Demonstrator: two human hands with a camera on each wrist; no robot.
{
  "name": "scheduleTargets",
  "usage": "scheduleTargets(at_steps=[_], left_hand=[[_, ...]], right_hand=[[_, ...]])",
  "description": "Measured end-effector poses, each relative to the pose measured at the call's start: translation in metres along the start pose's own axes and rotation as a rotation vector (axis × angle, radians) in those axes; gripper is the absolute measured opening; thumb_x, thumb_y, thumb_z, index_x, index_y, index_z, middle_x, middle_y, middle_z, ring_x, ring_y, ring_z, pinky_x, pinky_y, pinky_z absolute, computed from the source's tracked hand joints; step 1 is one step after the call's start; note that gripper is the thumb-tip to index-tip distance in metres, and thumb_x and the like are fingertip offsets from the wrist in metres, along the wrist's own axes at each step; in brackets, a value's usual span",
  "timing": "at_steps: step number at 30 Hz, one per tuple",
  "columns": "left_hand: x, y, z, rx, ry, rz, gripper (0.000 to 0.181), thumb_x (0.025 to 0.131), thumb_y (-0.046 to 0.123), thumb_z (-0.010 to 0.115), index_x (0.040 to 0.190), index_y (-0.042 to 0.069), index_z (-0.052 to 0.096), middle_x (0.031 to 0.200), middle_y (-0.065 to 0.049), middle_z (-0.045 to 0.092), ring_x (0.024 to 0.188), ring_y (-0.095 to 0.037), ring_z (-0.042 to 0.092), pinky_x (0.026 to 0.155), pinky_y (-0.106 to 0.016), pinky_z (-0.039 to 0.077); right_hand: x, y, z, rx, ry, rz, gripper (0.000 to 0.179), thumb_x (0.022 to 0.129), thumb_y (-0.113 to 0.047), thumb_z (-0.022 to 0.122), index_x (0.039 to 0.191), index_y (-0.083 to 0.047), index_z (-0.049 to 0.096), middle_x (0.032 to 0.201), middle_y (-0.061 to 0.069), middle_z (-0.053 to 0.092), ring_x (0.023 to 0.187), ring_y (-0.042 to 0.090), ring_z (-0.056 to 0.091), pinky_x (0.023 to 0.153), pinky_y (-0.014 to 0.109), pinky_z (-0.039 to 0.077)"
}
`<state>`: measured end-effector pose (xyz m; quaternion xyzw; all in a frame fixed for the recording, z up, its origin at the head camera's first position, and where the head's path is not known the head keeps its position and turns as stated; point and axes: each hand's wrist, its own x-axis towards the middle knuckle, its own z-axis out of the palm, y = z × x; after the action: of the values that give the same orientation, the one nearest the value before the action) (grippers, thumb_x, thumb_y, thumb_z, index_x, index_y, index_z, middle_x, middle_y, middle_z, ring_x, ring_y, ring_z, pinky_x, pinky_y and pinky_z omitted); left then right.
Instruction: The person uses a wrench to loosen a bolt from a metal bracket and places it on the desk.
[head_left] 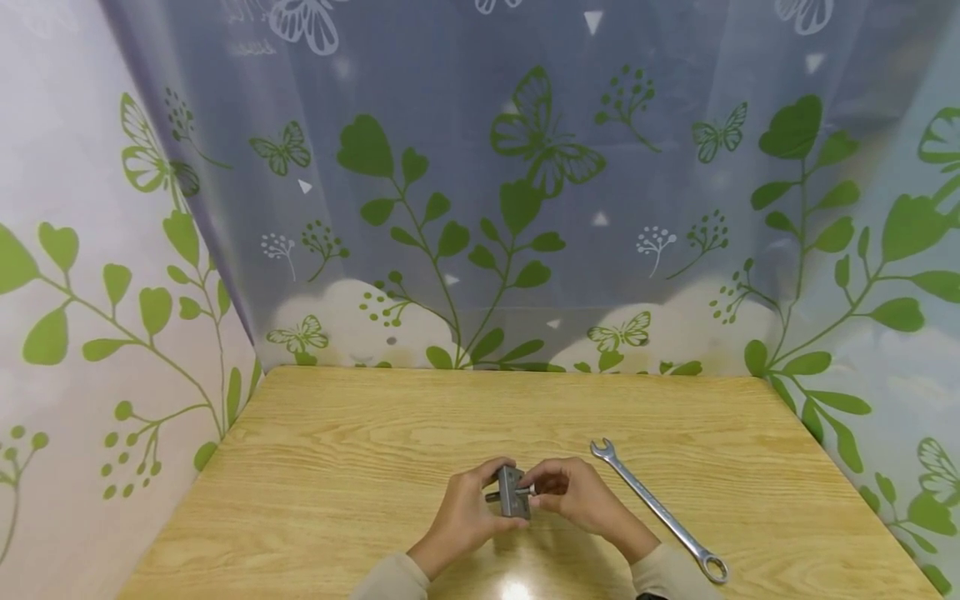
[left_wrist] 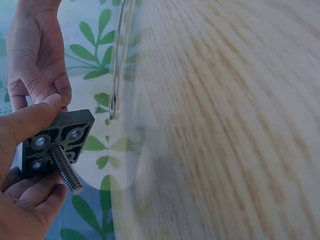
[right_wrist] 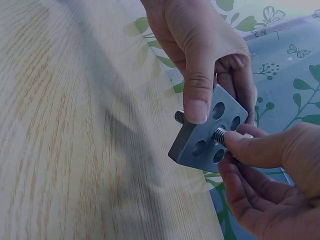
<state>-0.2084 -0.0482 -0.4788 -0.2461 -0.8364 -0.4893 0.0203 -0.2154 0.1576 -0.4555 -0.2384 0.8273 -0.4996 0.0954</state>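
So the main bit here is a small square plate [right_wrist: 209, 134], grey and metallic-looking, fairly thick with crisp straight edges. On the face in the right wrist view it's flat and smooth, with round holes near the corners and a threaded rod [left_wrist: 66, 170] at the middle. Flip to the left wrist view and the other face is way busier: dark, with a raised, web-like pattern and round silvery spots set into it. The rod sticks well out on that side too, bare steel look, evenly ridged thread, blunt flat end.

It's all held up over the near part of the bench [head_left: 337, 442]. The left hand [head_left: 467, 507] grips the plate by its edges, thumb on one and fingers at the opposite one. The right hand [head_left: 576, 497] has thumb and fingertips pinching the rod's end on the holed side; can't tell what that end looks like under the fingers.

Just right of that, a shiny combination wrench [head_left: 660, 504] lies at a slant, open jaw at the far end, ring nearest. Bench top is pale yellow wood grain with a glossy glare spot up front. Around it hangs a creased printed sheet [head_left: 450, 92], blue-grey and white, with green leaves and butterflies.
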Motion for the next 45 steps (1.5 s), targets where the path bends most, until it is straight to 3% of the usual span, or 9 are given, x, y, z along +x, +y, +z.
scheduleTargets(at_steps=[4, 8, 15, 19, 23, 28, 38, 41, 45], left_hand=[[0.0003, 0.0000, -0.0002, -0.017, -0.014, -0.008, 0.068, 0.066, 0.014, 0.088, 0.125, 0.002, 0.057, 0.123, -0.014, 0.063, 0.114, -0.031, 0.061, 0.090, -0.032, 0.055], [0.0010, 0.0003, 0.0004, -0.008, -0.012, -0.001, 0.068, 0.066, 0.012, 0.088, 0.126, 0.000, 0.057, 0.124, -0.016, 0.063, 0.113, -0.031, 0.061, 0.090, -0.032, 0.055], [0.0025, 0.0014, 0.0018, 0.032, -0.001, 0.013, 0.069, 0.065, 0.012, 0.089, 0.125, -0.001, 0.057, 0.121, -0.014, 0.065, 0.110, -0.028, 0.063, 0.090, -0.029, 0.055], [0.0013, 0.0021, 0.0020, 0.010, -0.007, 0.010, 0.068, 0.065, 0.010, 0.088, 0.125, 0.000, 0.057, 0.122, -0.016, 0.064, 0.112, -0.031, 0.062, 0.088, -0.030, 0.056], [0.0005, 0.0024, 0.0020, 0.002, -0.014, 0.001, 0.068, 0.066, 0.010, 0.088, 0.125, 0.000, 0.057, 0.123, -0.017, 0.063, 0.113, -0.033, 0.061, 0.088, -0.031, 0.056], [0.0005, 0.0027, 0.0022, 0.001, -0.013, -0.004, 0.069, 0.065, 0.011, 0.088, 0.125, 0.000, 0.057, 0.124, -0.016, 0.063, 0.114, -0.033, 0.060, 0.091, -0.033, 0.055], [0.0002, 0.0028, 0.0025, 0.006, -0.019, 0.007, 0.068, 0.066, 0.012, 0.088, 0.124, 0.000, 0.057, 0.122, -0.016, 0.064, 0.112, -0.033, 0.062, 0.089, -0.033, 0.056], [0.0000, 0.0028, 0.0021, 0.003, -0.023, 0.004, 0.068, 0.066, 0.012, 0.088, 0.125, 0.000, 0.057, 0.123, -0.016, 0.064, 0.112, -0.032, 0.062, 0.089, -0.032, 0.056], [-0.0003, 0.0033, 0.0016, 0.017, -0.014, 0.004, 0.069, 0.065, 0.012, 0.089, 0.125, 0.001, 0.057, 0.122, -0.015, 0.064, 0.112, -0.031, 0.062, 0.090, -0.034, 0.055]], right_hand=[[-0.0001, 0.0002, 0.0009, 0.007, -0.001, 0.002, 0.024, 0.086, -0.009, 0.071, 0.110, -0.005, 0.069, 0.106, 0.013, 0.069, 0.087, 0.017, 0.065, 0.074, 0.025, 0.056], [-0.0004, 0.0006, 0.0009, 0.009, 0.020, 0.060, 0.030, 0.093, -0.023, 0.064, 0.113, -0.001, 0.066, 0.101, 0.012, 0.069, 0.086, 0.022, 0.066, 0.074, 0.029, 0.058], [-0.0022, 0.0004, 0.0023, 0.062, 0.046, 0.182, 0.049, 0.102, -0.033, 0.046, 0.085, 0.007, 0.068, 0.072, 0.013, 0.068, 0.066, 0.027, 0.066, 0.059, 0.040, 0.059], [-0.0023, -0.0006, 0.0016, 0.030, 0.025, 0.154, 0.038, 0.099, -0.030, 0.055, 0.087, 0.003, 0.069, 0.073, 0.008, 0.067, 0.066, 0.023, 0.064, 0.059, 0.037, 0.058], [-0.0027, -0.0005, -0.0009, -0.025, 0.025, 0.063, 0.020, 0.091, -0.019, 0.067, 0.100, -0.002, 0.068, 0.088, 0.006, 0.067, 0.077, 0.017, 0.063, 0.066, 0.029, 0.057], [-0.0043, -0.0011, -0.0018, -0.035, 0.020, 0.000, 0.017, 0.087, -0.005, 0.069, 0.104, -0.007, 0.069, 0.101, 0.008, 0.068, 0.084, 0.013, 0.063, 0.072, 0.024, 0.055], [-0.0062, -0.0028, -0.0014, 0.001, 0.005, -0.003, 0.020, 0.088, -0.010, 0.069, 0.107, -0.004, 0.067, 0.103, 0.010, 0.068, 0.087, 0.017, 0.064, 0.074, 0.024, 0.055], [-0.0056, -0.0012, -0.0004, 0.023, -0.007, 0.036, 0.027, 0.094, -0.021, 0.063, 0.111, 0.000, 0.066, 0.104, 0.012, 0.068, 0.089, 0.023, 0.066, 0.076, 0.028, 0.058], [-0.0045, 0.0010, 0.0006, 0.036, -0.003, 0.126, 0.042, 0.102, -0.032, 0.047, 0.099, 0.005, 0.068, 0.088, 0.015, 0.069, 0.078, 0.030, 0.068, 0.068, 0.037, 0.060]])
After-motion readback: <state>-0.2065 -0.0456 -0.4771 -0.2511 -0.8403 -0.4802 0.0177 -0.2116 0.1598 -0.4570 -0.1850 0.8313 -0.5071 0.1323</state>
